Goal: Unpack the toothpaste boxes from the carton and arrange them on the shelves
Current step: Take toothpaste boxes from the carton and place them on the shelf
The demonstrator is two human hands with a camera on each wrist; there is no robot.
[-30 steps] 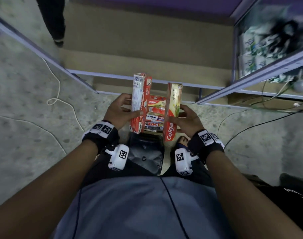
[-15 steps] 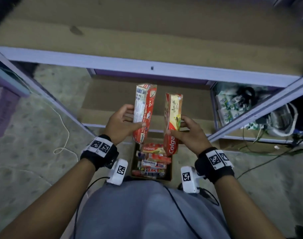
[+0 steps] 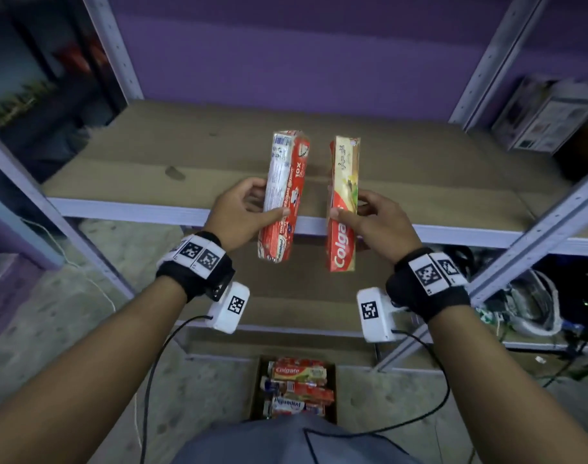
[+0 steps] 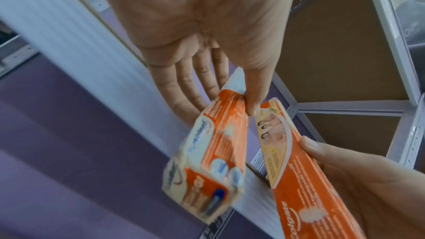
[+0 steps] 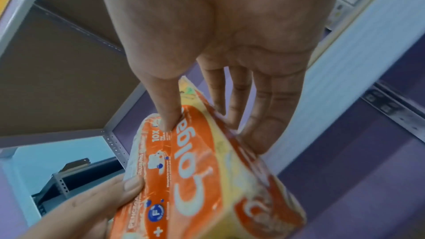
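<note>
Brown fibreboard now fills the space ahead of my hands: since a second ago I have risen from the brown cardboard carton [image 3: 333, 390], which then sat right under my wrists and now lies well below them on the floor. My left hand [image 3: 240, 214] holds the red-and-white Pepsodent toothpaste box [image 3: 284, 195], thumb on one face, fingers behind. My right hand [image 3: 374, 222] pinches the red-and-yellow Colgate toothpaste box [image 3: 343, 202] the same way. Both boxes point forward, side by side and apart, over the pale metal front edge of the board-topped shelf [image 3: 152, 182]. I judge both are ready to set down. The carton still holds several more stacked toothpaste boxes [image 3: 297, 386].
</note>
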